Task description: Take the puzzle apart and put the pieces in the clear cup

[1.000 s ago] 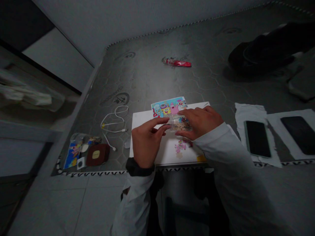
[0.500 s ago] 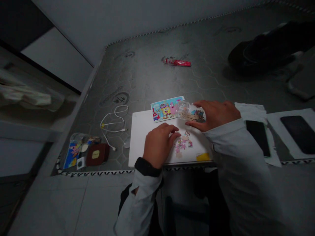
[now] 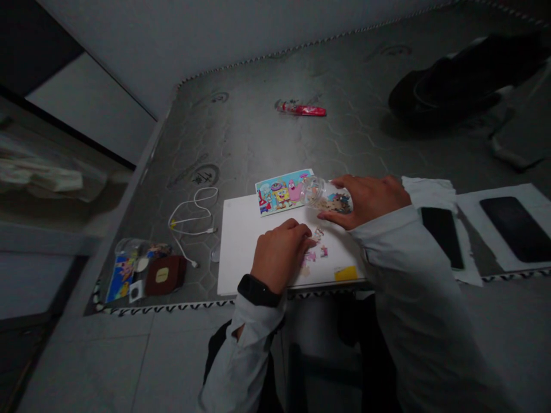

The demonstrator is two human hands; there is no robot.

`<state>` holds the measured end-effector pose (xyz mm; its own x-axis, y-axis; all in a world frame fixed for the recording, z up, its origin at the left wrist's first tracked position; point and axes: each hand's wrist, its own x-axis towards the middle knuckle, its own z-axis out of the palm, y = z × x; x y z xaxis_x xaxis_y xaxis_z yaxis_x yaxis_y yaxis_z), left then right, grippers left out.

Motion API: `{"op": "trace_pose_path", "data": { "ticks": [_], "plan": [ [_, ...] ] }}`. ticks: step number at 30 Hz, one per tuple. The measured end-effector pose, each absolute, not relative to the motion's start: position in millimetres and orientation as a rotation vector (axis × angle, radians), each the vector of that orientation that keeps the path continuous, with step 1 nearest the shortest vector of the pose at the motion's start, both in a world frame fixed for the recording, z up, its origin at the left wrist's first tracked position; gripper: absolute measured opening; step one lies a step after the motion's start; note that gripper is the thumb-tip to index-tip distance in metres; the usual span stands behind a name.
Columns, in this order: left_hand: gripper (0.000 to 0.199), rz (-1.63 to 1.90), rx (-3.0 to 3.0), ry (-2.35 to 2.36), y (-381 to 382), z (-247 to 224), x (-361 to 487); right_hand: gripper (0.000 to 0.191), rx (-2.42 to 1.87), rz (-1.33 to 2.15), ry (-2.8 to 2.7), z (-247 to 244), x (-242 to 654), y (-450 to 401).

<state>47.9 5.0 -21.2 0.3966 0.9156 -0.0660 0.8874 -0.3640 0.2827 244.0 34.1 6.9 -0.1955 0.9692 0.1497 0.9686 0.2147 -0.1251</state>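
My right hand (image 3: 370,199) is wrapped round a clear plastic jar (image 3: 314,194), which lies tilted on its side with its mouth to the left. Small puzzle pieces (image 3: 338,203) show inside it. Below and to the left, my left hand (image 3: 282,252) reaches over loose pink and beige puzzle pieces (image 3: 309,258) on a white board (image 3: 241,241). Its thumb and fingers are drawn together at the pieces; what they grip is hidden. Behind the hands, a cartoon picture card (image 3: 282,194) lies across the board's back edge, partly covered by the jar's mouth.
A white cable (image 3: 189,232), a brown case (image 3: 166,275) and a blue packet (image 3: 120,278) lie at the left. Further back is a red packaged item (image 3: 305,110). Two dark phones (image 3: 442,235) rest on white sheets at the right. A yellow patch (image 3: 346,273) marks the board's front.
The view has shifted slightly, so things appear further left. My left hand has moved right over the loose pieces, and its thumb and fingers have closed together. My right hand still holds the jar.
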Motion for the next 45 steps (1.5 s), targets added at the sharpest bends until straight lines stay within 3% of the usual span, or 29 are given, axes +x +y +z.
{"op": "trace_pose_path", "data": {
  "ticks": [8, 14, 19, 24, 34, 45],
  "plan": [
    [0.026, 0.194, 2.369, 1.603, 6.5, -24.2, 56.9, 0.058, -1.852, 0.033, -2.277, 5.2, 250.8, 34.7],
    [0.016, 0.339, 2.285, 1.628, 6.5, -29.8, 64.3, 0.061, -1.855, 0.033, -2.248, 5.5, 252.8, 33.3],
    [0.027, 0.301, 2.297, 1.594, 7.4, -31.5, 64.9, 0.060, -1.873, 0.068, -2.245, 6.6, 254.3, 33.7],
    [0.013, 0.302, 2.272, 1.602, 7.4, -29.3, 64.9, 0.060, -1.880, 0.049, -2.246, 4.1, 255.9, 34.8],
    [0.006, 0.472, 2.132, 1.555, 9.8, -19.9, 44.0, 0.064, -1.895, 0.009, -2.234, -0.7, 253.6, 37.7],
    [0.012, 0.103, 2.103, 1.452, 1.3, -11.4, 34.3, 0.063, -1.890, 0.051, -2.291, 8.5, 247.6, 35.7]
  ]
}}
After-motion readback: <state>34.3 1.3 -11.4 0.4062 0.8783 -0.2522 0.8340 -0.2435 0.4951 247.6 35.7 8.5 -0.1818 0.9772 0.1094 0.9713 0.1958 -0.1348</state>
